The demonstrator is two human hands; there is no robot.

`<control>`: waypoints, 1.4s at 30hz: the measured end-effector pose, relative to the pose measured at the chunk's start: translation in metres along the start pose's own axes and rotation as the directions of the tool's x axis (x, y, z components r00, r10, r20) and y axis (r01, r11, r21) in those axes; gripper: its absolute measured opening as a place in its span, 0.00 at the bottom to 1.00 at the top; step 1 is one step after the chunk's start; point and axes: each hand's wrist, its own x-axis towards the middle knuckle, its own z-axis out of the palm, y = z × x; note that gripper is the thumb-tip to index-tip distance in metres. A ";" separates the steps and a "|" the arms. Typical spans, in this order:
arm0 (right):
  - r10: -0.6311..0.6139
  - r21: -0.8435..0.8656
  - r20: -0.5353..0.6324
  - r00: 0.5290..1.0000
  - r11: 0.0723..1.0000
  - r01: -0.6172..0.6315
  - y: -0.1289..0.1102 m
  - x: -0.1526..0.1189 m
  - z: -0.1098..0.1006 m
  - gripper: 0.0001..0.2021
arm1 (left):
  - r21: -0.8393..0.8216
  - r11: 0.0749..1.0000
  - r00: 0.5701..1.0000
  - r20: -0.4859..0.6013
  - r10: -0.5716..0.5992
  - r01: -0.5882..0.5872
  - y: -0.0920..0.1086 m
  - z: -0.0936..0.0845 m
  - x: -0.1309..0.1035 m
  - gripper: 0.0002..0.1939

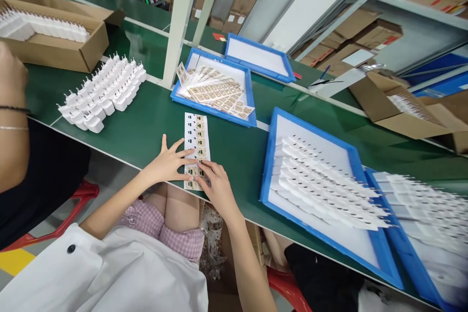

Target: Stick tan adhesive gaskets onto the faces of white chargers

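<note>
A white sheet (pixel 190 129) with rows of small tan and dark stickers lies flat on the green table (pixel 153 107) near its front edge. My left hand (pixel 168 160) rests over the sheet's left side, its fingers spread. At the lower right of the sheet is my right hand (pixel 216 183), thumb and fingers close together at a sticker; what is between the fingertips is too small to make out. Behind the sheet, a blue-rimmed tray (pixel 252 100) holds a loose pile of similar sticker sheets.
White plastic parts (pixel 109 90) stand in rows at left, beside an open cardboard box (pixel 84 51). Blue trays (pixel 268 156) of white parts lie at right. A post (pixel 177 24) rises behind the table. Another person's arm (pixel 12 122) is at far left.
</note>
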 end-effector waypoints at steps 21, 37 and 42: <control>0.039 -0.091 -0.127 0.991 0.995 -0.051 -0.002 -0.015 0.010 0.18 | 0.023 1.000 0.999 0.040 0.006 -0.007 0.003 -0.003 -0.002 0.28; -0.030 -0.358 0.004 1.000 0.933 0.030 -0.030 0.012 -0.020 0.11 | -0.007 1.000 0.998 0.056 0.006 -0.005 0.002 0.001 -0.002 0.31; -0.068 -0.391 0.018 0.998 0.918 0.070 -0.030 0.006 -0.020 0.10 | -0.015 1.000 0.997 0.072 -0.011 0.012 0.004 -0.002 -0.003 0.31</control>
